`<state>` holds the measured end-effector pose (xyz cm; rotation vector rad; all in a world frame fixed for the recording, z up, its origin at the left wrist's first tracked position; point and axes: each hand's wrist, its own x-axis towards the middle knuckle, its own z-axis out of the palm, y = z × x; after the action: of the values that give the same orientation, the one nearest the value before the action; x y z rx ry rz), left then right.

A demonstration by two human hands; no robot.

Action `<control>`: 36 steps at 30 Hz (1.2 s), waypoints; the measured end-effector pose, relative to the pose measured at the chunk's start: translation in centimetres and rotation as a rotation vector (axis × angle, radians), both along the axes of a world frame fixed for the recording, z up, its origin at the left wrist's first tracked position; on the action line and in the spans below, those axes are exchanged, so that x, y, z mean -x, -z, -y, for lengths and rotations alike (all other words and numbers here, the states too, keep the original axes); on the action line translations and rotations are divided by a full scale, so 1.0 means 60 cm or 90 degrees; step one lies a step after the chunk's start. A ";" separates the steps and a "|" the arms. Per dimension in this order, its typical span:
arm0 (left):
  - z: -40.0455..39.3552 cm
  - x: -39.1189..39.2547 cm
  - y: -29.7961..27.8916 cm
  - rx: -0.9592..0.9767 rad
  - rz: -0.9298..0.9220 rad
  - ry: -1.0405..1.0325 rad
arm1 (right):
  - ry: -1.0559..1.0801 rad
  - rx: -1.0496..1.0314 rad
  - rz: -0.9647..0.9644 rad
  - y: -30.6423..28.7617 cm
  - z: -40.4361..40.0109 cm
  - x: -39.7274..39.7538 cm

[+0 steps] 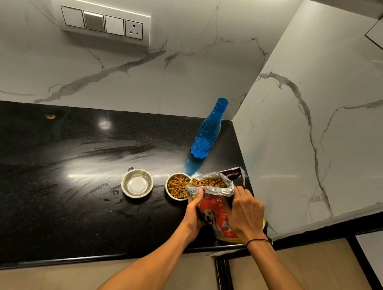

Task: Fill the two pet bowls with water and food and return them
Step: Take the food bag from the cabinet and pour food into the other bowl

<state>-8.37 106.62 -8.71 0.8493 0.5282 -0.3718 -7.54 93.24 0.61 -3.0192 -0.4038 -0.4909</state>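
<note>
Both hands point(247, 214) grip food bag point(213, 211), lettering "PU" legible.

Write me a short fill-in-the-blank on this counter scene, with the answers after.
1. Both hands, left hand and right hand, hold the open ____ bag.
2. The bowl beside the bag is full of ____.
3. The blue bottle stands with its cap ____.
4. The other steel bowl holds no ____.

Answers: dog food; kibble; on; kibble

Arms: your two forearms are bare, with no sleeves in view.
Left hand point(192, 212): bare; no ring or glove visible.
Right hand point(245, 215): bare.
Right wrist: one thin dark cord bracelet point(257, 241).
</note>
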 end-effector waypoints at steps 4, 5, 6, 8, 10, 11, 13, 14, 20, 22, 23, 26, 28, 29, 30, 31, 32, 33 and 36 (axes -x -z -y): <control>0.004 0.000 -0.001 -0.025 0.048 0.002 | 0.017 -0.065 0.014 0.000 0.016 0.005; 0.005 0.001 -0.005 -0.033 0.063 0.001 | 0.023 -0.080 0.012 0.001 0.019 0.006; 0.007 0.002 -0.009 -0.042 0.075 0.000 | 0.030 -0.093 0.007 0.002 0.022 0.006; 0.007 0.004 -0.020 -0.059 0.091 -0.010 | 0.039 -0.120 -0.006 0.003 0.027 0.007; 0.004 0.005 -0.028 -0.080 0.113 -0.020 | 0.044 -0.148 -0.017 0.003 0.030 0.010; 0.002 0.007 -0.034 -0.096 0.122 -0.018 | 0.053 -0.164 -0.025 0.001 0.031 0.011; -0.001 0.011 -0.042 -0.125 0.145 -0.017 | 0.088 -0.214 -0.050 0.004 0.035 0.011; -0.002 0.013 -0.048 -0.132 0.159 -0.019 | 0.108 -0.255 -0.064 0.006 0.037 0.010; -0.006 0.019 -0.073 -0.243 0.208 0.014 | 0.171 -0.586 -0.209 0.032 0.071 0.005; -0.006 0.012 -0.065 -0.317 0.236 0.017 | 0.201 -0.723 -0.266 0.029 0.086 0.010; -0.005 0.008 -0.063 -0.354 0.258 0.028 | 0.213 -0.799 -0.285 0.026 0.093 0.017; -0.006 -0.009 -0.076 -0.461 0.302 0.075 | 0.262 -1.070 -0.369 -0.006 0.119 0.046; -0.007 -0.023 -0.089 -0.552 0.305 0.091 | 0.286 -1.178 -0.411 -0.018 0.134 0.045; -0.005 -0.028 -0.099 -0.586 0.301 0.083 | 0.309 -1.170 -0.411 -0.021 0.138 0.038; -0.002 -0.032 -0.108 -0.607 0.291 0.067 | 0.335 -1.127 -0.402 -0.023 0.139 0.029; 0.000 -0.035 -0.117 -0.624 0.284 0.051 | 0.361 -1.051 -0.385 -0.025 0.133 0.018; 0.001 -0.038 -0.126 -0.636 0.286 0.041 | 0.378 -0.970 -0.347 -0.021 0.127 0.004; 0.004 -0.041 -0.134 -0.645 0.294 0.039 | 0.396 -0.899 -0.293 -0.018 0.122 -0.008; 0.006 -0.054 -0.149 -0.675 0.314 0.046 | 0.454 -0.789 -0.152 -0.022 0.106 -0.038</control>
<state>-5.15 106.24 0.26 1.9225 0.1972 0.1014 -5.24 86.91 1.93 -1.8468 0.7481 -0.2273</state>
